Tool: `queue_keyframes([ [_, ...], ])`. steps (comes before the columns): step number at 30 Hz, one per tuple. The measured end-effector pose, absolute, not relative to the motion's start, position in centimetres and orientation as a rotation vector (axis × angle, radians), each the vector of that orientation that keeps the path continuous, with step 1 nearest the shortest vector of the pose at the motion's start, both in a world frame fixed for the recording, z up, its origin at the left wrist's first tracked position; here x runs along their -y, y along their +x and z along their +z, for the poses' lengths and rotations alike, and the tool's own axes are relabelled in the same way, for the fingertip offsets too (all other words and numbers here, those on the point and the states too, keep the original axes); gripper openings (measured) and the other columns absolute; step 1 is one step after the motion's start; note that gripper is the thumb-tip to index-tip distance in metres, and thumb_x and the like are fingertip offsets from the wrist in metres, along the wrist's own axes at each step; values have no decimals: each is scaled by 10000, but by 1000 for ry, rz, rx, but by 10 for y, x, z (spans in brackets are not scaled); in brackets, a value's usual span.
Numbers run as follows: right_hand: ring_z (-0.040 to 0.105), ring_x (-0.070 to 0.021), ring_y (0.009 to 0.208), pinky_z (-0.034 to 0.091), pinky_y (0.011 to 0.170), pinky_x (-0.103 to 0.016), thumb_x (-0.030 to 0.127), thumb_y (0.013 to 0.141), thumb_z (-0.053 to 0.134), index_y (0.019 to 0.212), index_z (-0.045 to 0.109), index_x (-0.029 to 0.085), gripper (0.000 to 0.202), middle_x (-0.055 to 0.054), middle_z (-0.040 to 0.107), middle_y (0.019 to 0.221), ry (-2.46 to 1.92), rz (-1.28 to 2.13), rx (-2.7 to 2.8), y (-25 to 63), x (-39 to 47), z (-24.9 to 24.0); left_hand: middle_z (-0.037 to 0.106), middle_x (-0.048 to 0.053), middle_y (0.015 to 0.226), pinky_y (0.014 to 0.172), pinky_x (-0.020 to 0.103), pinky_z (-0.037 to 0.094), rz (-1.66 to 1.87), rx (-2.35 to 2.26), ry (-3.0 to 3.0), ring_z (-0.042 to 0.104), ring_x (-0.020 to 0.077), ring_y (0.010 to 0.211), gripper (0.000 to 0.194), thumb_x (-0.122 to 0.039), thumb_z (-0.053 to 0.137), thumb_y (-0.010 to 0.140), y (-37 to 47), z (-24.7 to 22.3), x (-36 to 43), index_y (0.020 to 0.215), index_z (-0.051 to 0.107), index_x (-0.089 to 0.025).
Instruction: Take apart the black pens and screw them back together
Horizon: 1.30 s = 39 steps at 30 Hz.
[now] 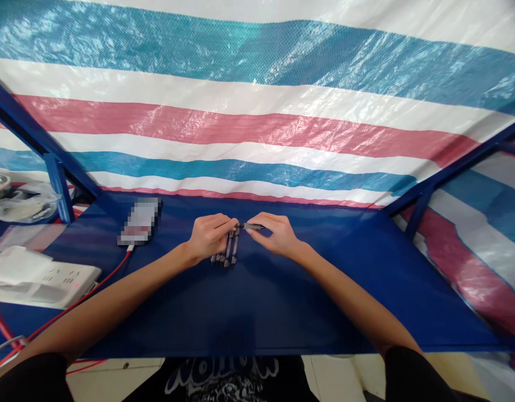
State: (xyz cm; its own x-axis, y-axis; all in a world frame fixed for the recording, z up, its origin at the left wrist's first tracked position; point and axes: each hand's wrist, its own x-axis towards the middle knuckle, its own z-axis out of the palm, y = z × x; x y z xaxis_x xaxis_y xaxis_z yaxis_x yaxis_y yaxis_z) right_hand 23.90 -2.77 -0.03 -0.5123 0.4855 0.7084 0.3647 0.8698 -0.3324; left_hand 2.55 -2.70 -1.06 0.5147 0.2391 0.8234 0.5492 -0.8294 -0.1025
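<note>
A slim black-and-grey pen (252, 226) is held level between my two hands, above the blue table (274, 301). My left hand (211, 234) is closed, with thumb and forefinger pinching the pen's left end. On its other end, the fingers of my right hand (276, 233) are pinched as well. Several similar pens (229, 252) lie side by side on the table, just below and partly behind my left hand. Their upper ends are partly covered by that hand.
To the left lies a phone (140, 221), its screen blurred, with a red cable (110, 276) plugged in. A white power strip (68, 279) and plastic bags (25, 206) are at far left. Behind the table hangs a striped tarp (257, 128) between blue frame bars (420, 195).
</note>
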Motion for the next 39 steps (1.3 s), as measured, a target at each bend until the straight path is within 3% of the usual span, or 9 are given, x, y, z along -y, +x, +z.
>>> queue_keyframes([
  [15,566,-106,615,493,597,-238,233,885,566,854,652,168,112,-34,643,731,-585,297,2096,235,36,4,654,11,654,512,215,442,-1259,688,-2395,583,106,555,220,-33,438,820,30,-4,40,867,620,-147],
  [39,609,-111,623,503,606,-226,218,861,595,868,670,140,109,-50,673,742,-566,310,2087,236,34,-3,627,1,624,514,213,401,-1220,716,-2393,548,99,531,209,-42,449,826,33,-8,42,825,622,-159],
])
